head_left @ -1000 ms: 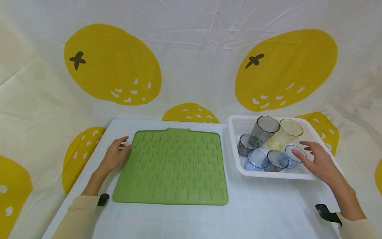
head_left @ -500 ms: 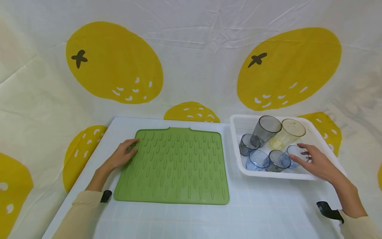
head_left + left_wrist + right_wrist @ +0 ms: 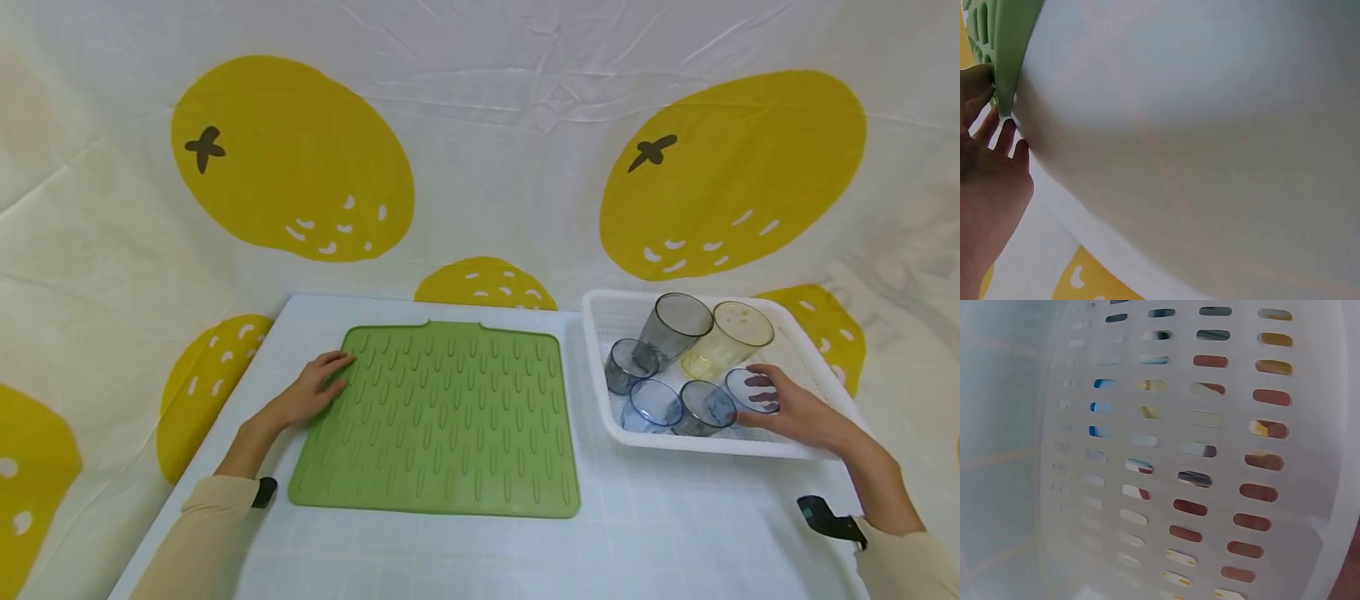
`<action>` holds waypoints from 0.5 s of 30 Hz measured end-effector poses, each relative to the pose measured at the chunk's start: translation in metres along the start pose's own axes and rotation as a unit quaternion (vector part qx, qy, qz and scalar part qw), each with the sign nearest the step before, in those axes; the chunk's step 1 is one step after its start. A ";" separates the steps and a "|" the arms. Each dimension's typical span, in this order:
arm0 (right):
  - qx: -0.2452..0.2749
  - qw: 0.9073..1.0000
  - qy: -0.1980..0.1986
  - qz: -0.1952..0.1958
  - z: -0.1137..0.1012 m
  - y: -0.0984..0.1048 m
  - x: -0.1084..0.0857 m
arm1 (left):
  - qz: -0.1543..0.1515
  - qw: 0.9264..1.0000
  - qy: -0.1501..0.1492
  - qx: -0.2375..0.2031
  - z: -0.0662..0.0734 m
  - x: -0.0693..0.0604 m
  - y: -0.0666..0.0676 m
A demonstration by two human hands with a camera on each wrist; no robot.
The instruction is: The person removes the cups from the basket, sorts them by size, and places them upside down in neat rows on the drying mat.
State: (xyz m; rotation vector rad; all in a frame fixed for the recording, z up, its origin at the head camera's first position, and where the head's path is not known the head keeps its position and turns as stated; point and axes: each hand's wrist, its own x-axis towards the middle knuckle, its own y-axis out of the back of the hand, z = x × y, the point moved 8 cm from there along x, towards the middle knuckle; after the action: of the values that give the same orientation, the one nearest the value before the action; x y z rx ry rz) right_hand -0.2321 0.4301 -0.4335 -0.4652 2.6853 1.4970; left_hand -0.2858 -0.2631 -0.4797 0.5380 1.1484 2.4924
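In the head view my right hand (image 3: 806, 417) reaches over the front right of a white slotted plastic basket (image 3: 720, 447). Its thumb and fingers hold a small light-blue glass (image 3: 737, 382); some fingers show through the glass. In the right wrist view the basket's wall (image 3: 1322, 487) hides the glass and most of the hand. My left hand (image 3: 307, 396) rests at the left edge of a green ridged drying mat (image 3: 457, 417). The left wrist view has its loosely bent fingers (image 3: 1005, 137) touching the mat's rim (image 3: 1010, 56).
Beside the held glass in the basket stand a grey glass (image 3: 705, 407), another blue glass (image 3: 651, 407) and a small grey one (image 3: 630, 367). A tall grey glass (image 3: 678, 325) and a yellow glass (image 3: 729, 337) lean behind. All is on a white table (image 3: 450, 554) against a fruit-print cloth (image 3: 502, 167).
My right hand has moved left and lower, and its fingers have closed round the light-blue glass. My left hand has slid slightly right onto the mat's edge.
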 end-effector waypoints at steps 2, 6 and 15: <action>0.007 1.000 0.002 -0.008 0.003 -0.001 0.002 | 0.000 1.000 -0.004 0.001 -0.001 0.000 -0.001; 0.017 1.000 0.005 -0.016 0.008 -0.002 0.008 | 0.001 1.000 -0.010 -0.003 -0.001 -0.001 -0.001; 0.026 1.000 0.006 -0.005 0.009 -0.002 0.012 | 0.001 1.000 -0.013 -0.014 0.000 -0.002 -0.002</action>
State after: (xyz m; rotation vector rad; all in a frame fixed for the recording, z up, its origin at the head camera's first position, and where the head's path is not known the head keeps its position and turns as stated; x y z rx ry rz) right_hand -0.2444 0.4339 -0.4419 -0.4847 2.7187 1.4226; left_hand -0.2844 -0.2630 -0.4817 0.5625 1.1018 2.4923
